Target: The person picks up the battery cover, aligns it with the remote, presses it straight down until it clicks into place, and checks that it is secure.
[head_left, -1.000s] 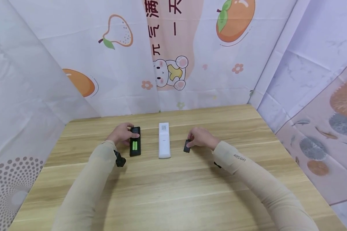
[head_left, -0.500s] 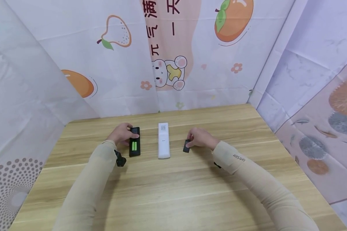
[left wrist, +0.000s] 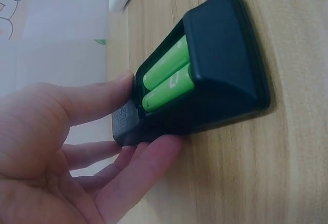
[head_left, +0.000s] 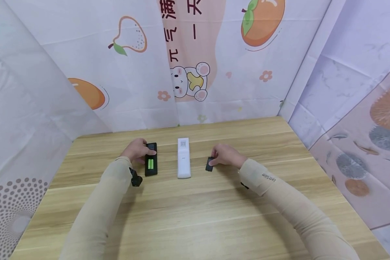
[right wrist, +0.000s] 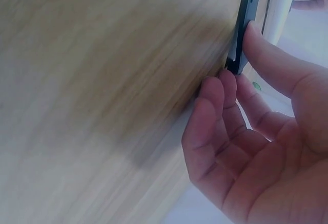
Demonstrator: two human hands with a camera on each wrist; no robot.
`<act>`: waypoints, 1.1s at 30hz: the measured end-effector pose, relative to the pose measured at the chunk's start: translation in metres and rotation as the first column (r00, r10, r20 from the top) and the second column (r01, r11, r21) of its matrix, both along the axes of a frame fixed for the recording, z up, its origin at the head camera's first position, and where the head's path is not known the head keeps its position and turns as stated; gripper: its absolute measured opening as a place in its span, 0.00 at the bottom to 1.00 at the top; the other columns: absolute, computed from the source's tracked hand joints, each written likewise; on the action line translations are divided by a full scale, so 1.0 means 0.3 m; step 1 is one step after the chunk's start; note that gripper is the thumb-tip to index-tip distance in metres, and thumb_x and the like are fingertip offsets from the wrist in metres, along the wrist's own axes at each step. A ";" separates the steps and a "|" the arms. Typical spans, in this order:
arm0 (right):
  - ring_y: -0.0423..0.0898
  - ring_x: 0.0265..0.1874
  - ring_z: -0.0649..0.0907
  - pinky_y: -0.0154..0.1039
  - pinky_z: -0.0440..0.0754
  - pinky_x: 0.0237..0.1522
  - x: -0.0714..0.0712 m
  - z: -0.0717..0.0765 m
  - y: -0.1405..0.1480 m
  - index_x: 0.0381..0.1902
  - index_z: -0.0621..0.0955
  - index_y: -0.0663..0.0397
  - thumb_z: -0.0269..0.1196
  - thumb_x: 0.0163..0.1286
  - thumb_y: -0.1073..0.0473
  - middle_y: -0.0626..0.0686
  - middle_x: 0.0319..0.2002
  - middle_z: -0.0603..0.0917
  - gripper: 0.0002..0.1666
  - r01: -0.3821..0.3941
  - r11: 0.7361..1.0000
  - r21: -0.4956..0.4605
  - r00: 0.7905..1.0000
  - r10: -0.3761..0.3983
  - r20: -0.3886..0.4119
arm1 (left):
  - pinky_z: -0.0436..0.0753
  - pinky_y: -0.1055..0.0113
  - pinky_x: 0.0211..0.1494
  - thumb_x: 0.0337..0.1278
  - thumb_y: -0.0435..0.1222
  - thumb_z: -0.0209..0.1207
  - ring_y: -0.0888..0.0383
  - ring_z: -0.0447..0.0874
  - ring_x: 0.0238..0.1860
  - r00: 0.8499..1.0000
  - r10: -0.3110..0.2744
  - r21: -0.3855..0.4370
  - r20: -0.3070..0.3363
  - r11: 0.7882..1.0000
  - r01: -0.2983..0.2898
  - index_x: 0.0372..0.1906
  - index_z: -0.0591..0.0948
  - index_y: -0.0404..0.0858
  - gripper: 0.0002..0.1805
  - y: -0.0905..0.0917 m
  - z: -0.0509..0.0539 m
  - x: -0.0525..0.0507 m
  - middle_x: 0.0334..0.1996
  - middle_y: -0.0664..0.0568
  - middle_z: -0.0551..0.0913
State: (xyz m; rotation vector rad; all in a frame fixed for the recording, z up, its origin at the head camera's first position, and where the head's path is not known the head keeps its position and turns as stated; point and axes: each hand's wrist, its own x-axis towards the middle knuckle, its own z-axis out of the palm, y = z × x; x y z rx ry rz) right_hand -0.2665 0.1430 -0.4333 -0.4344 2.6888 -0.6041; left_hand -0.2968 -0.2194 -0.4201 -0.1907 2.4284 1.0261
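Note:
A black remote control point(head_left: 151, 169) lies back up at the left of the table, its battery compartment uncovered. Two green batteries point(left wrist: 168, 75) sit side by side in that compartment. My left hand point(head_left: 136, 149) grips the remote's far end, the thumb on its back and the fingers along its side. To the right, my right hand point(head_left: 226, 155) pinches a small black battery cover point(head_left: 209, 164) at the tabletop. In the right wrist view the cover point(right wrist: 245, 29) stands edge-on, with the thumb against its face and the other fingers curled near its end.
Between the two hands lies a white remote control point(head_left: 183, 162), which has a printed code near its far end. The wooden table point(head_left: 182, 220) meets a printed curtain point(head_left: 139, 94) at the back. Another patterned cloth point(head_left: 354, 144) hangs on the right.

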 end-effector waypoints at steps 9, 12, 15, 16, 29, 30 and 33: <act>0.49 0.39 0.83 0.46 0.81 0.49 -0.004 0.001 -0.003 0.35 0.85 0.54 0.75 0.63 0.53 0.51 0.37 0.87 0.13 0.005 1.000 -0.003 1.000 -0.005 0.004 | 0.89 0.57 0.45 0.68 0.38 0.64 0.39 0.83 0.51 1.000 0.004 -0.004 -0.012 1.000 -0.004 0.75 0.54 0.23 0.43 0.000 0.005 0.001 0.65 0.26 0.68; 0.49 0.40 0.83 0.46 0.80 0.50 -0.005 0.001 -0.003 0.35 0.85 0.54 0.76 0.63 0.53 0.51 0.38 0.87 0.12 0.005 1.000 -0.005 1.000 -0.005 0.002 | 0.89 0.58 0.45 0.68 0.38 0.64 0.39 0.82 0.52 1.000 0.009 0.003 -0.014 1.000 -0.009 0.76 0.54 0.24 0.43 0.000 0.002 0.001 0.65 0.26 0.67; 0.49 0.39 0.82 0.46 0.80 0.50 -0.005 -0.001 -0.004 0.36 0.85 0.54 0.76 0.63 0.53 0.51 0.37 0.87 0.13 0.002 1.000 -0.003 1.000 -0.002 0.000 | 0.89 0.58 0.44 0.67 0.38 0.64 0.39 0.83 0.52 1.000 0.009 0.001 -0.011 1.000 -0.009 0.76 0.54 0.24 0.43 -0.001 -0.001 0.000 0.65 0.26 0.68; 0.48 0.39 0.82 0.46 0.80 0.50 -0.004 -0.002 -0.004 0.36 0.85 0.55 0.76 0.63 0.53 0.51 0.37 0.86 0.13 0.001 1.000 -0.002 1.000 -0.001 -0.001 | 0.89 0.59 0.44 0.67 0.38 0.64 0.40 0.83 0.51 1.000 0.010 0.000 -0.009 1.000 -0.010 0.75 0.54 0.24 0.43 -0.001 -0.002 0.000 0.65 0.26 0.68; 0.48 0.36 0.80 0.43 0.80 0.45 -0.003 0.009 -0.007 0.35 0.85 0.57 0.75 0.63 0.53 0.51 0.36 0.85 0.14 0.001 1.000 0.025 1.000 -0.001 0.005 | 0.89 0.60 0.42 0.66 0.38 0.64 0.41 0.83 0.50 1.000 0.006 -0.026 -0.007 1.000 -0.006 0.73 0.57 0.23 0.41 0.001 -0.010 -0.005 0.63 0.27 0.70; 0.48 0.36 0.80 0.43 0.80 0.44 -0.003 0.011 -0.007 0.34 0.85 0.57 0.75 0.63 0.52 0.50 0.35 0.85 0.14 0.001 1.000 0.025 1.000 -0.001 0.006 | 0.89 0.60 0.42 0.66 0.38 0.64 0.41 0.83 0.50 1.000 0.002 -0.026 -0.008 1.000 -0.002 0.73 0.57 0.22 0.42 0.001 -0.010 -0.006 0.63 0.26 0.69; 0.47 0.33 0.79 0.40 0.79 0.39 0.002 0.017 -0.007 0.32 0.85 0.56 0.76 0.62 0.52 0.50 0.33 0.85 0.14 0.009 1.000 0.025 1.000 -0.009 0.008 | 0.89 0.60 0.42 0.66 0.39 0.64 0.41 0.82 0.51 1.000 0.003 -0.026 -0.010 1.000 -0.003 0.74 0.57 0.23 0.42 0.003 -0.013 -0.009 0.64 0.27 0.69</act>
